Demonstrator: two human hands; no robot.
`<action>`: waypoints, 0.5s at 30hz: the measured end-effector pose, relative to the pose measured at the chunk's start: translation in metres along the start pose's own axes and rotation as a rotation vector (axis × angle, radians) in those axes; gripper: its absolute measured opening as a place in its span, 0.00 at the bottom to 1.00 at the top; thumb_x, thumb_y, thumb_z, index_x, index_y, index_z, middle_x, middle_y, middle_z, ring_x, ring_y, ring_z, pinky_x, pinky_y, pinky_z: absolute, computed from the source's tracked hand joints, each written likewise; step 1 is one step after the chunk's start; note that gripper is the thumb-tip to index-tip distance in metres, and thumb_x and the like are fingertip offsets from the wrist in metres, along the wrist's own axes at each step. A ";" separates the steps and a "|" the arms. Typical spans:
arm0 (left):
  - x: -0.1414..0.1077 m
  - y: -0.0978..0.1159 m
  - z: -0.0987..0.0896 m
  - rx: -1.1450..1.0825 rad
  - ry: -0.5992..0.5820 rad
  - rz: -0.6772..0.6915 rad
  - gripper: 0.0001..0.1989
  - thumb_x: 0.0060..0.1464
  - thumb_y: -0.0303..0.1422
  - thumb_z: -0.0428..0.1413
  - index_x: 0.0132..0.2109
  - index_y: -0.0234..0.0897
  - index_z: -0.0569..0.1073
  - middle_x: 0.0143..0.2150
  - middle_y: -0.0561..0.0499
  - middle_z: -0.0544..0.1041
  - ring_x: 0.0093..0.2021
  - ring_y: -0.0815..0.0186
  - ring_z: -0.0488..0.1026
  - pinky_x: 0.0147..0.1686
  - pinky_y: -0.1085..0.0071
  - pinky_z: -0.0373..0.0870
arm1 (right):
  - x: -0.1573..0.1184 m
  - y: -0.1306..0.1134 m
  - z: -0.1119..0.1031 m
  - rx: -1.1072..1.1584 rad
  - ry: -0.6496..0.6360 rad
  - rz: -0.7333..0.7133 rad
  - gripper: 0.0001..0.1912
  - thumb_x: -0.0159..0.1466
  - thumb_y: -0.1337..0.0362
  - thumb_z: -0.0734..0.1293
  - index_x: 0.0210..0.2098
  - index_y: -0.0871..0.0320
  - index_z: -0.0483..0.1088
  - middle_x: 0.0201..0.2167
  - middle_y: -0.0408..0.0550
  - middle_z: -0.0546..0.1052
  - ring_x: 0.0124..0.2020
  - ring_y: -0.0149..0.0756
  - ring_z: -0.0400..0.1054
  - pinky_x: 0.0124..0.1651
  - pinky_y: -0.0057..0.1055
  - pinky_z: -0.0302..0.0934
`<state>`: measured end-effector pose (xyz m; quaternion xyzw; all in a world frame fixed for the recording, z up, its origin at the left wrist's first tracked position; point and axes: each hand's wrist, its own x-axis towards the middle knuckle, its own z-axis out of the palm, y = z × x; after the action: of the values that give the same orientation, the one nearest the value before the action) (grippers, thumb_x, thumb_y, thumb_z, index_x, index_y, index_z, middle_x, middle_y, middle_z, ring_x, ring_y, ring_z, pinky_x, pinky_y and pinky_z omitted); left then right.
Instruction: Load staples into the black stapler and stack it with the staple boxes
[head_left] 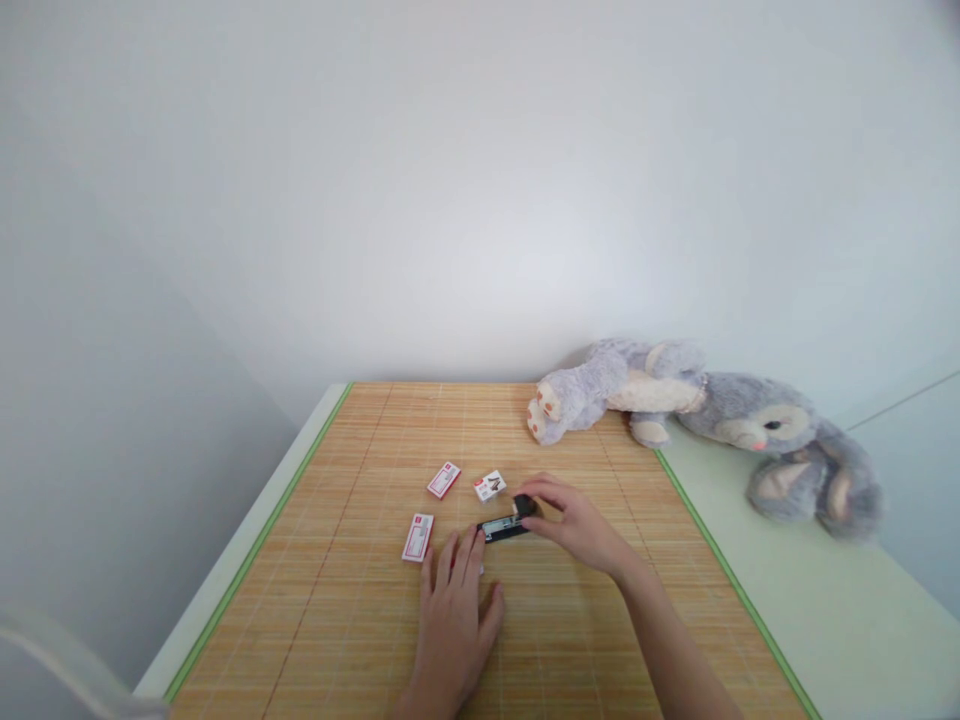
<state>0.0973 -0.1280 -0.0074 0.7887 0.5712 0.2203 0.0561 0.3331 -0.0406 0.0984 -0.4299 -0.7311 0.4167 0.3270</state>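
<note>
While two boxes (418, 538) are set toward the left edge of the mat (322, 620), their print cannot be read. By the left hand (454, 595), fingers outstretched, the stapler (499, 528) is touched mid-mat, apparently for steadiness; its raised part is pinched by the right hand (566, 518). Across the far right corner a rabbit (652, 391) is laid.

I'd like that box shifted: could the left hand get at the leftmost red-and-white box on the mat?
Probably yes: the leftmost box lies right beside the left hand, with nothing visible between, though that hand seems to touch the black stapler.
</note>
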 end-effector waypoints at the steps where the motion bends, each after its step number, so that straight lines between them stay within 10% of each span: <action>1: 0.001 0.000 0.000 -0.001 0.006 -0.004 0.35 0.65 0.34 0.52 0.76 0.46 0.52 0.75 0.50 0.61 0.73 0.50 0.56 0.72 0.43 0.47 | -0.008 0.005 -0.011 0.012 0.036 0.023 0.16 0.66 0.57 0.73 0.52 0.52 0.76 0.51 0.49 0.78 0.55 0.42 0.71 0.62 0.41 0.63; 7: 0.006 0.001 -0.002 -0.042 0.022 -0.016 0.35 0.64 0.34 0.53 0.75 0.48 0.55 0.74 0.49 0.63 0.72 0.49 0.57 0.71 0.41 0.50 | -0.063 0.054 -0.053 0.131 0.162 0.260 0.22 0.64 0.48 0.73 0.53 0.52 0.73 0.53 0.50 0.78 0.56 0.44 0.72 0.60 0.43 0.68; 15: -0.006 -0.013 0.000 -0.204 0.141 -0.125 0.30 0.64 0.34 0.54 0.71 0.41 0.60 0.68 0.42 0.67 0.68 0.50 0.63 0.65 0.46 0.64 | -0.098 0.082 -0.042 0.268 0.271 0.409 0.37 0.58 0.45 0.76 0.62 0.52 0.66 0.48 0.50 0.78 0.45 0.41 0.75 0.48 0.39 0.71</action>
<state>0.0846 -0.1292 -0.0132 0.7244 0.5964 0.3280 0.1094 0.4379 -0.0919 0.0320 -0.5735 -0.5170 0.5058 0.3848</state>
